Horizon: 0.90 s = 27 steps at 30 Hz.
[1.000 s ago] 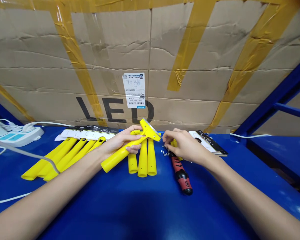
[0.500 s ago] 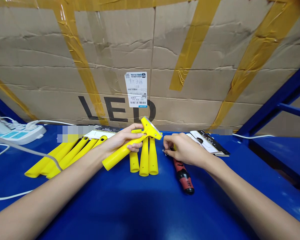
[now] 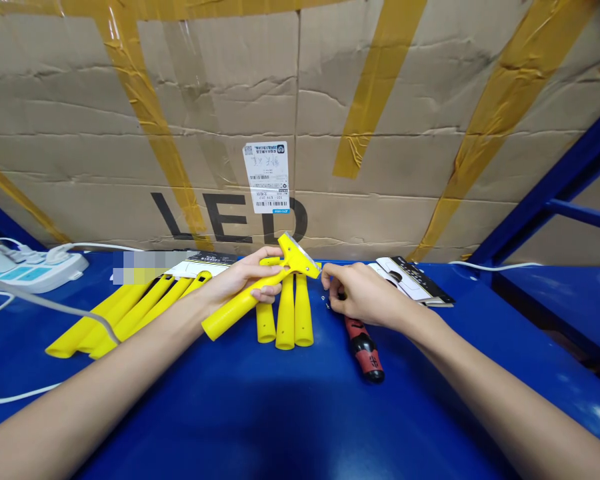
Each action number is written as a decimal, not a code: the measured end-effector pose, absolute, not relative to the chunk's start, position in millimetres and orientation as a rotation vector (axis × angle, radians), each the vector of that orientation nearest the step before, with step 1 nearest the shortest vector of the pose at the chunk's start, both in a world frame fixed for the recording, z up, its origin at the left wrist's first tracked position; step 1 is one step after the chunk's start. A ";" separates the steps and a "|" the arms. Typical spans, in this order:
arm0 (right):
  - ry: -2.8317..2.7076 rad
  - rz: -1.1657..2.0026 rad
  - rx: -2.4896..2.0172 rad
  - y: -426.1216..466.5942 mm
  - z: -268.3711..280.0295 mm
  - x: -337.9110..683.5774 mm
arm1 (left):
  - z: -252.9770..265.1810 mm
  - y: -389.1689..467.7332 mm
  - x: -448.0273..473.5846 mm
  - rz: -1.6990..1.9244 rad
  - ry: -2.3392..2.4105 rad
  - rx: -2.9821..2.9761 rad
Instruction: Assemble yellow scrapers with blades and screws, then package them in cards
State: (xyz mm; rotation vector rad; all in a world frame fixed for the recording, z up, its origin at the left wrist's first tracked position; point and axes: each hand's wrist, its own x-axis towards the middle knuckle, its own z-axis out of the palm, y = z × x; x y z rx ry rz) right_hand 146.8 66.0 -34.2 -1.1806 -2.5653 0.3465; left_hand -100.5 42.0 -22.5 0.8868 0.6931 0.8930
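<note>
My left hand (image 3: 250, 279) is wrapped round the handle of a yellow scraper (image 3: 233, 313), which is tilted with its wide head up and to the right. A metal blade edge (image 3: 300, 248) runs along that head. Closed in a pinch, my right hand (image 3: 357, 290) is beside the head's right corner; whatever its fingertips hold is too small to make out. Just below those fingers are small screws (image 3: 324, 299). A red and black screwdriver (image 3: 365, 350) lies under my right hand, its front part hidden. Several yellow handles (image 3: 285, 320) lie behind the held scraper.
More yellow scraper handles (image 3: 125, 310) lie at the left, under a grey cable (image 3: 87, 312). A white power strip (image 3: 55, 270) sits at the far left. Printed packaging (image 3: 420, 283) lies at the right. A large cardboard box (image 3: 220, 120) stands behind the blue table (image 3: 260, 413).
My right hand has lifted from beside the screws and come slightly left, up to the corner of the scraper head. My left hand keeps its grip. The whole view has shifted slightly.
</note>
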 end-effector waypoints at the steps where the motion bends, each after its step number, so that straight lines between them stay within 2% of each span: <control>1: -2.544 0.355 -1.155 66.0 -32.3 147.8 | -22.4 41.8 -100.1 0.893 0.695 0.889; 7: -2.348 0.446 -0.962 68.9 -17.1 155.1 | -22.7 41.6 -99.4 0.881 0.698 0.872; 18: -1.935 1.003 -0.875 66.2 -11.6 150.6 | -26.0 37.2 -94.2 0.782 0.681 0.887; 27: -1.773 1.090 -0.772 64.8 -13.9 142.5 | -28.5 34.3 -91.8 0.719 0.613 0.945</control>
